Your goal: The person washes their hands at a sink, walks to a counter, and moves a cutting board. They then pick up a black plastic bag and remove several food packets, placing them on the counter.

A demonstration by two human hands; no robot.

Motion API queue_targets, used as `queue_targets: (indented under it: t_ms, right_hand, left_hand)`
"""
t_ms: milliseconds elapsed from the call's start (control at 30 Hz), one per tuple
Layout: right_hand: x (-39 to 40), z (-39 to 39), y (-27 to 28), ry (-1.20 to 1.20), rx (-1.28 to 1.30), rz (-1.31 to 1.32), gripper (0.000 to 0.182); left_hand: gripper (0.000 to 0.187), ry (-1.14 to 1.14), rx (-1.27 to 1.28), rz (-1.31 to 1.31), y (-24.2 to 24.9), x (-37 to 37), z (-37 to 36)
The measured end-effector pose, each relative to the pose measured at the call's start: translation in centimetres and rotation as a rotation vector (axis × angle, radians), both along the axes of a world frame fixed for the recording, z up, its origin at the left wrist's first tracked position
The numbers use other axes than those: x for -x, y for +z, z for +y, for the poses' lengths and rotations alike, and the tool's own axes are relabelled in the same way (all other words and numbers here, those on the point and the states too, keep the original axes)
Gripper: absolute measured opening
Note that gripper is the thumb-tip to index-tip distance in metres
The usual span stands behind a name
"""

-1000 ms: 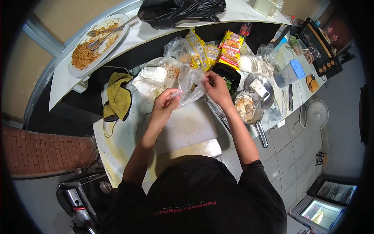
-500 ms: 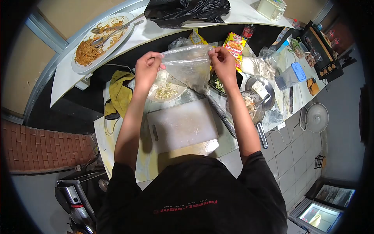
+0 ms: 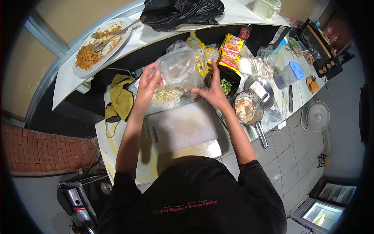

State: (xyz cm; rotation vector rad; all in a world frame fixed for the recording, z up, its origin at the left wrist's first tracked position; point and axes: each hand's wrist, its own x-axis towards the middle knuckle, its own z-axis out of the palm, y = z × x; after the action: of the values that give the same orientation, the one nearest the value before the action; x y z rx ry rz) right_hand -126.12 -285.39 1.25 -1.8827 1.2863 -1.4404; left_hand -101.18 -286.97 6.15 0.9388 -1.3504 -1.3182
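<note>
A clear plastic bag (image 3: 178, 69) hangs above the back of the counter, its mouth puffed open. At its left edge, my left hand (image 3: 149, 80) is closed with bent fingers on the plastic. My right hand (image 3: 213, 87) is open to the right of the bag, thumb and fingers spread, with nothing in the grasp. Below the bag is a plate of bean sprouts (image 3: 165, 94), partly covered. Just right of my right hand, a black tray (image 3: 235, 80) holds chopped green vegetables (image 3: 226, 86). A white cutting board (image 3: 182, 126) lies nearer to me.
A pan with a pale mixture (image 3: 246, 110) and a spoon stands on the right, beside a metal plate (image 3: 267, 97). Yellow and red seasoning packets (image 3: 230, 52) stand at the back. A noodle plate (image 3: 124, 43) and a black plastic bag (image 3: 181, 13) sit on the raised ledge.
My right hand has let go of the bag's right edge and spread open, lower down. The bag has gone from stretched flat to puffed open, slightly to the left.
</note>
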Motion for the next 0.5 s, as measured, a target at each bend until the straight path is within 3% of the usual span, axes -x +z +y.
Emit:
queue_targets:
  t_ms: [67, 133, 167, 200, 300, 333, 400, 433, 467, 500]
  right_hand:
    - [-0.9, 0.0, -1.1, -0.005, -0.032, -0.001, 0.110]
    - [-2.3, -0.1, -1.5, 0.090, -0.179, 0.060, 0.091]
    - [-3.3, 0.1, -1.9, 0.111, -0.122, 0.111, 0.075]
    - [-4.3, 0.2, -2.4, 0.131, -0.064, 0.165, 0.061]
    - [-6.5, 1.1, -2.8, 0.156, 0.023, 0.296, 0.041]
    - [-7.1, 1.7, -2.5, 0.150, 0.022, 0.329, 0.038]
    - [-7.9, 2.5, -1.8, 0.139, 0.075, 0.356, 0.034]
    - [-8.1, 2.9, -1.4, 0.178, 0.052, 0.401, 0.034]
    - [-8.3, 3.2, -1.1, 0.217, 0.029, 0.446, 0.035]
    - [-8.5, 3.3, -1.2, 0.247, 0.055, 0.451, 0.032]
  left_hand:
    - [0.039, 0.001, 0.002, 0.006, -1.8, -0.3, 0.5]
    - [0.049, 0.056, -0.029, -0.183, -3.0, -0.2, 1.4]
    - [0.064, -0.029, -0.161, -0.104, -3.1, -0.3, 2.0]
    - [0.064, -0.033, -0.154, -0.106, -3.5, -0.3, 2.6]
    - [0.094, -0.084, 0.084, -0.122, -3.6, 0.5, 4.5]
    - [0.094, -0.086, 0.091, -0.123, -3.6, 0.5, 5.0]
    - [0.098, 0.063, 0.211, -0.372, -3.9, 0.4, 5.9]
    - [0.090, 0.129, 0.177, -0.392, -4.6, 0.1, 5.9]
    - [0.090, 0.130, 0.180, -0.392, -5.4, -0.4, 5.6]
    - [0.085, 0.112, 0.045, -0.200, -5.9, -0.9, 5.2]
